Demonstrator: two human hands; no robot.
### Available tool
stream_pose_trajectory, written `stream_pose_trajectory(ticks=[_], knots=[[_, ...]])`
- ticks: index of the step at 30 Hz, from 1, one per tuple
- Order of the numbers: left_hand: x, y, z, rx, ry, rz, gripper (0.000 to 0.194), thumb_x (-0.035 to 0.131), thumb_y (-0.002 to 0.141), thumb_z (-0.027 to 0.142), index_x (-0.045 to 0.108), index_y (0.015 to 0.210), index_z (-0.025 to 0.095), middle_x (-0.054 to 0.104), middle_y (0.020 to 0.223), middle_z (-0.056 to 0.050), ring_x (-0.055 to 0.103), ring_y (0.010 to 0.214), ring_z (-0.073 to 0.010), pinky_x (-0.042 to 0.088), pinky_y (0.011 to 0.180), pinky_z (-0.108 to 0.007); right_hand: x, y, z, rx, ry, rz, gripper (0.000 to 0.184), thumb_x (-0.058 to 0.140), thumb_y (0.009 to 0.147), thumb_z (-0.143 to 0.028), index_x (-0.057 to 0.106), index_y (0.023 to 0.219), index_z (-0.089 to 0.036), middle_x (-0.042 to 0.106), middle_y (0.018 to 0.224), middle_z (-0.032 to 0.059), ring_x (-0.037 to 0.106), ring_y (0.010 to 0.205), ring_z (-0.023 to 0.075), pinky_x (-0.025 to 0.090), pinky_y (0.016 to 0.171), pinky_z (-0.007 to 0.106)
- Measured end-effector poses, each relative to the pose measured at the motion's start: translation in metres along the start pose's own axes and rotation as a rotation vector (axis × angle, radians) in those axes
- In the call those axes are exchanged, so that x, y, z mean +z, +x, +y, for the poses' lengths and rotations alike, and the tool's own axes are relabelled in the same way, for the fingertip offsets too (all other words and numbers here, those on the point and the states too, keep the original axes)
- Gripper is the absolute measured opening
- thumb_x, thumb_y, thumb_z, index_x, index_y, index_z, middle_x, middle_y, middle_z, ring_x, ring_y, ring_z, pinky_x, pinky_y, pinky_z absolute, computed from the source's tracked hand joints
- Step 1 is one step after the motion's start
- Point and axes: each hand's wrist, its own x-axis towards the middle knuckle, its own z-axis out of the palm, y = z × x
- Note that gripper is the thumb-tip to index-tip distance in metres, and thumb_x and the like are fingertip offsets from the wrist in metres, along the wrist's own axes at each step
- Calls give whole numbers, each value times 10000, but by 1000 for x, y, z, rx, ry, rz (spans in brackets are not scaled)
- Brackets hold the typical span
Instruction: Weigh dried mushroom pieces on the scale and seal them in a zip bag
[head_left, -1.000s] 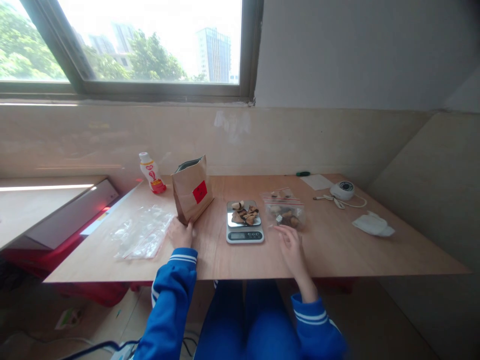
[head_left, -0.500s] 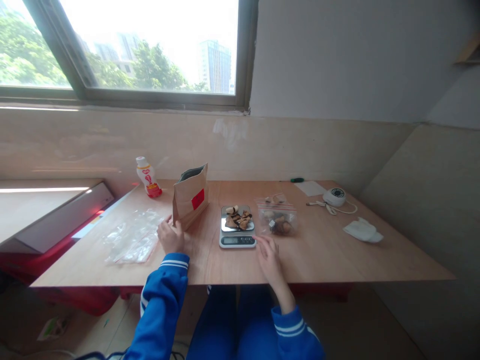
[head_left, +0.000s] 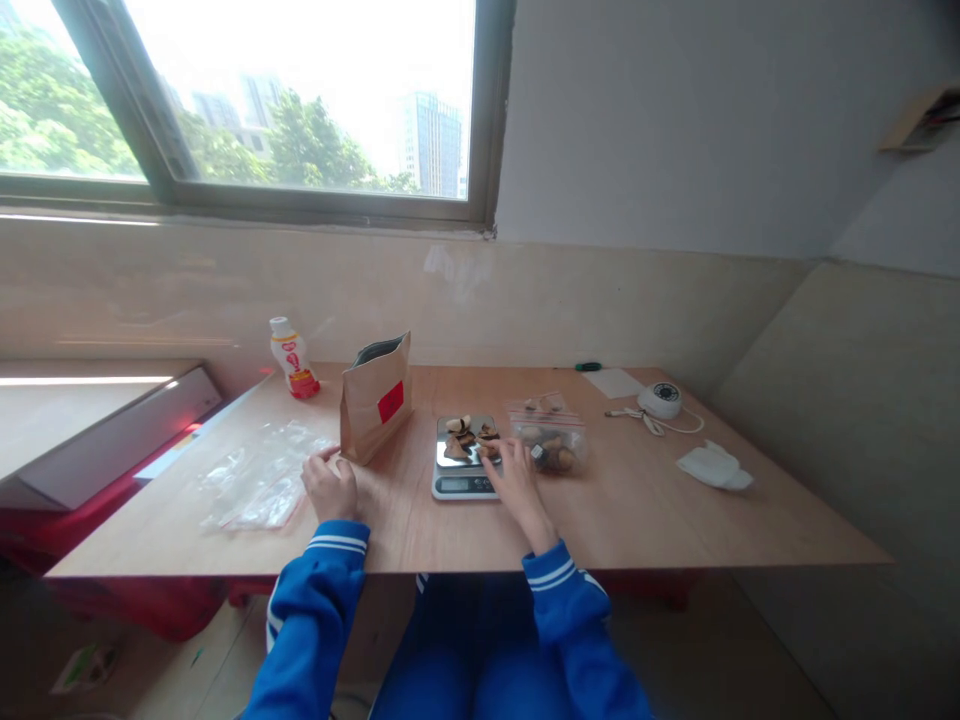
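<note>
Wooden tabletop (head_left: 637, 510). Left hand (head_left: 330, 488) resting on it, grip loosely apart, empty, just beside brown paper bag (head_left: 373, 405), near clear plastic bag (head_left: 259, 480). Right hand (head_left: 521, 482) over kitchen scale (head_left: 465, 483), fingertips (head_left: 493, 452) at brown food pieces (head_left: 459, 438) on pan; cannot tell if grip clamped. Zip bag (head_left: 551, 445) of more pieces just beside.

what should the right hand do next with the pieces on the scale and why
Probably pinch one piece off the pan: the right hand's fingertips already reach over the scale beside the pieces, and the zip bag lies just next to it, so a short move would do.
</note>
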Motion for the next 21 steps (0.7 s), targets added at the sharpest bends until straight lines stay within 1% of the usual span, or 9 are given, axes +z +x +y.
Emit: stream_pose_trajectory(ticks=[3,9,15,18,21], knots=[[0,0,-1,-21,-2,-9,213,415,728,207,547,885,152,551,908,-114,494,963,-286,379,933,-477,3,2,2,-10,-11,16,264,535,857,-349,579,1073,-203,547,1077,104,522,991,260,427,847,399],[-1,0,-1,-58,-22,-20,211,414,724,206,546,881,157,549,910,-108,496,975,-279,378,944,-461,9,9,-1,-49,3,46,261,565,820,-253,552,1066,-168,608,1036,95,526,982,264,421,826,375],[-1,0,-1,-71,-4,-50,210,414,726,207,552,877,160,559,906,-108,504,953,-281,387,929,-453,7,1,2,-52,47,80,188,517,841,-247,559,1008,-170,623,980,85,535,924,247,412,820,372],[-2,1,0,-54,32,-53,210,410,733,193,558,877,156,563,908,-112,507,963,-283,383,932,-452,5,-3,5,-35,48,70,179,507,853,-276,566,987,-174,614,982,89,539,926,250,415,819,384],[-4,1,5,-98,138,-22,219,417,737,182,571,885,136,566,947,-141,498,1010,-313,368,932,-490,2,-4,5,-34,84,87,209,494,868,-318,573,1000,-176,598,1022,104,539,965,255,420,829,397]])
